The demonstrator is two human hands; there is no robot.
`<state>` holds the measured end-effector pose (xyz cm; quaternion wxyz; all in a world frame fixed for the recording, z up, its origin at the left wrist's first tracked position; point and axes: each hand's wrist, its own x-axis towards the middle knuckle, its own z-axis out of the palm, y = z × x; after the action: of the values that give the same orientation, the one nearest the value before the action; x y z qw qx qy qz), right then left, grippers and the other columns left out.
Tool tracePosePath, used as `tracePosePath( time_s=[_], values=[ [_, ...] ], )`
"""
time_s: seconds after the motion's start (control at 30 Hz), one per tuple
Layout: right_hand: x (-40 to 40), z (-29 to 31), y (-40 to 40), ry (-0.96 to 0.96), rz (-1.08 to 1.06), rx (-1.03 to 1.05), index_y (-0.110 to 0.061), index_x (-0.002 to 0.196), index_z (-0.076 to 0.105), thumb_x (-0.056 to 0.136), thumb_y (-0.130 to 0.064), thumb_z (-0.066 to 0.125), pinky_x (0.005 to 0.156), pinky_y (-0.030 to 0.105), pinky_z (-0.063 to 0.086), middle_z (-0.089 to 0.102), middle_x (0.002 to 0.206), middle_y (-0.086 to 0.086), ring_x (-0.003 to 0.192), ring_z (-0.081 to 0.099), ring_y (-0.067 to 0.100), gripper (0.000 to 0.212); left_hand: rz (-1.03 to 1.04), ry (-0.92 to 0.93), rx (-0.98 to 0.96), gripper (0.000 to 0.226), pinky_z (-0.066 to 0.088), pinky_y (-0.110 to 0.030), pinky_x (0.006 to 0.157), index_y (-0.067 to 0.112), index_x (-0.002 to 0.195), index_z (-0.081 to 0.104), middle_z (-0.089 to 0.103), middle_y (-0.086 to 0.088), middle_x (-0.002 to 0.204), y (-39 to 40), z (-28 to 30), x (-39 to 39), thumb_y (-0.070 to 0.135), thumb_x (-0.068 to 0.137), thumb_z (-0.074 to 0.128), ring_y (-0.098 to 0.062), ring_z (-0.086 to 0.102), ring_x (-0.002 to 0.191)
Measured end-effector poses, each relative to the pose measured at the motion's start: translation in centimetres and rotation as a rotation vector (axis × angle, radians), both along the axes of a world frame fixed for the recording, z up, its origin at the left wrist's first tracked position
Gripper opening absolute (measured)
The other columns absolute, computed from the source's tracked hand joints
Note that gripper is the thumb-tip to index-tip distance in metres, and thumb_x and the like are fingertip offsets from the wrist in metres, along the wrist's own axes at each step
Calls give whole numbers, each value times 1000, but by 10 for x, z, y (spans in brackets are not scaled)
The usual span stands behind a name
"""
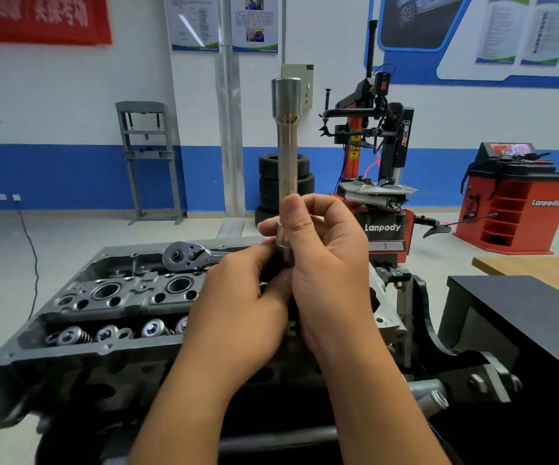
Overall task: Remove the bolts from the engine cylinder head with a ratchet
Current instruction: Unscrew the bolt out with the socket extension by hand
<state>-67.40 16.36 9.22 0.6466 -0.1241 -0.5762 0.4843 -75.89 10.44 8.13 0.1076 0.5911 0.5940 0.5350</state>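
A grey engine cylinder head (113, 297) with round bores and valve springs sits on a stand below me. A chrome ratchet (187, 255) lies on its far edge, its handle running right behind my hands. My right hand (325, 263) grips a long chrome extension bar (287, 135) upright, its wide end at the top. A socket (283, 241) is fitted on the bar's lower end. My left hand (237, 307) pinches that lower end from the left, fingertips meeting the right hand. The bar's bottom tip is hidden by my fingers.
A black engine-stand bracket (439, 330) and a black box (519, 317) stand at the right, with a wooden tabletop (539, 266) behind. Farther back are a red tyre changer (378, 182), stacked tyres (268, 182), a red wheel balancer (513, 203) and a grey press frame (150, 162).
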Motion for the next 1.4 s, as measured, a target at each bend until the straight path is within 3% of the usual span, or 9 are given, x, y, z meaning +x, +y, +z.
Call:
tracePosePath(
  time_s=[0.2, 0.37, 0.53, 0.7, 0.93, 1.03, 1.2, 1.27, 1.4],
  values=[
    [0, -1, -1, 7, -28, -34, -17, 91, 70, 82, -36, 81, 71, 47, 60, 71, 89, 23, 75, 64, 26, 24, 148, 43, 64, 43, 60, -41, 76, 55, 110, 70, 76, 22, 90, 4, -4, 5, 59, 71, 52, -10, 73, 88],
    [2, -2, 1, 16, -60, -13, -18, 88, 77, 89, -34, 76, 75, 39, 58, 70, 76, -1, 75, 64, 15, 16, 19, 3, 51, 31, 60, -46, 85, 43, 111, 75, 78, 19, 101, 3, -2, 3, 47, 87, 56, -13, 74, 99],
    [-1, -1, -1, -15, -39, -11, -21, 97, 76, 92, -38, 67, 74, 32, 60, 77, 86, 4, 78, 71, 15, 20, 89, -39, 86, 31, 61, -46, 82, 43, 106, 75, 78, 22, 94, 2, -3, 2, 43, 79, 61, -11, 75, 95],
    [-1, -2, -1, 18, -38, -34, -24, 93, 68, 80, -35, 83, 74, 54, 64, 75, 89, 17, 80, 72, 38, 23, 153, -29, 95, 35, 61, -41, 75, 50, 103, 74, 75, 26, 87, 4, -5, 3, 49, 70, 63, -6, 72, 84],
    [-1, -2, 2, -10, -64, 10, -18, 91, 74, 90, -37, 73, 73, 32, 58, 75, 82, 5, 77, 72, 19, 19, -14, -13, 56, 32, 60, -46, 86, 42, 114, 74, 77, 21, 102, 1, -1, 0, 39, 87, 57, -10, 74, 100],
    [-1, -1, 1, -24, -5, -10, -18, 93, 76, 92, -38, 68, 74, 35, 60, 77, 87, 5, 78, 72, 17, 22, 94, -28, 87, 27, 61, -46, 77, 45, 101, 74, 77, 21, 89, 4, -3, 2, 43, 78, 60, -14, 74, 88],
    [0, -1, -2, 6, 18, -21, -15, 95, 67, 83, -29, 79, 81, 52, 63, 77, 89, 16, 80, 74, 28, 22, 195, 1, 125, 27, 57, -35, 65, 48, 94, 72, 71, 25, 77, 5, -5, 2, 47, 70, 60, -6, 67, 71],
    [0, 0, -2, -11, 15, 3, -12, 95, 66, 87, -27, 76, 81, 49, 64, 78, 89, 13, 80, 74, 26, 20, 94, 9, 99, 23, 54, -33, 63, 41, 94, 75, 73, 22, 77, 3, -3, -1, 40, 76, 59, -6, 68, 70],
    [0, 0, -1, -15, 26, -6, -8, 99, 66, 101, -25, 63, 77, 33, 61, 78, 91, 8, 77, 72, 19, 18, -43, -8, 60, 18, 59, -45, 77, 34, 101, 77, 78, 15, 89, 1, -2, -4, 29, 92, 62, -14, 74, 85]
  ],
)
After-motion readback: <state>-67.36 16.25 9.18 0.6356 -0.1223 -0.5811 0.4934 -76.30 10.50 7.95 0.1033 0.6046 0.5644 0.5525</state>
